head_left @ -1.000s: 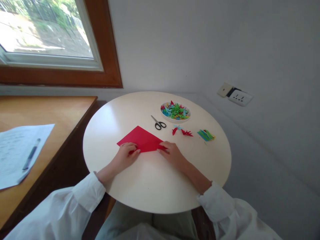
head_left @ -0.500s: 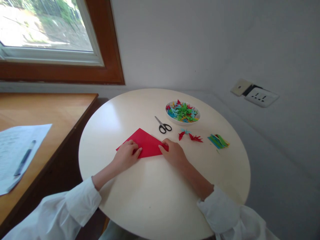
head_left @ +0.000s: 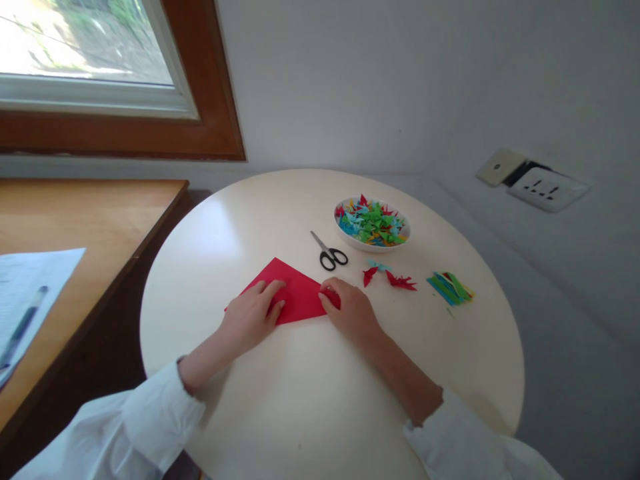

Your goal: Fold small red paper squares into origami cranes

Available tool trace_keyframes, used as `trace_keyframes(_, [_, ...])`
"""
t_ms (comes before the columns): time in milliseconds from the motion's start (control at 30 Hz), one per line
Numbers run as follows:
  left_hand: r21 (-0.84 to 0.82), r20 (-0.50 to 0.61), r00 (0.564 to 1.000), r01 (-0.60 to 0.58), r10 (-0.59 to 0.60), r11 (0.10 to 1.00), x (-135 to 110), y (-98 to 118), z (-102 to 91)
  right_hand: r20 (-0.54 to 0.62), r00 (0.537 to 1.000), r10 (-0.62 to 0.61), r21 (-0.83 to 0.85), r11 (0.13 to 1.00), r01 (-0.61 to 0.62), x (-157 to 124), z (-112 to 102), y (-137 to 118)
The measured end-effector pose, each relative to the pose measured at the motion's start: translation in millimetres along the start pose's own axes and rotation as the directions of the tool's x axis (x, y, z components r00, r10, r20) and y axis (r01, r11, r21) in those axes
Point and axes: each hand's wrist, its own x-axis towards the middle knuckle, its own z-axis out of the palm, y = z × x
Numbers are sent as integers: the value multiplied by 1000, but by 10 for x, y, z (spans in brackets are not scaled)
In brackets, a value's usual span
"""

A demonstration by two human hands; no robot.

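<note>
A red sheet of paper, folded into a triangle, lies flat on the round cream table. My left hand rests on its left part with the fingers stretched out flat, pressing the paper down. My right hand sits at the paper's right corner, fingertips curled and pinched on that corner.
Black scissors lie just beyond the paper. A white bowl of small coloured folded figures stands at the back right, with loose red and blue figures and a stack of coloured strips beside it. A wooden desk with paper and pen is on the left.
My left hand has opened out flat and slid further onto the red paper. My right hand has curled onto the right corner. The camera view has shifted slightly.
</note>
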Motion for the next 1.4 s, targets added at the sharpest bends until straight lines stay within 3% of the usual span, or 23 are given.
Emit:
trace_keyframes(133, [59, -3, 1000, -17, 17, 998, 3, -21, 34, 23, 999, 40, 5, 999, -40, 3, -34, -22])
trace_keyframes(367, [18, 62, 994, -87, 86, 996, 15, -76, 5, 98, 991, 94, -35, 995, -91, -109, -81, -66])
trace_keyframes(600, [73, 89, 993, -81, 74, 994, 15, -50, -17, 93, 992, 81, 23, 996, -84, -126, -78, -73])
trace_keyframes(900, [124, 112, 991, -85, 71, 989, 7, -8, -61, 149, 977, 154, -1, 988, -156, -113, -129, -136])
trace_keyframes(1400, [166, 108, 992, -89, 71, 982, 14, -6, -40, 63, 981, 182, -114, 978, -174, -140, -103, -142])
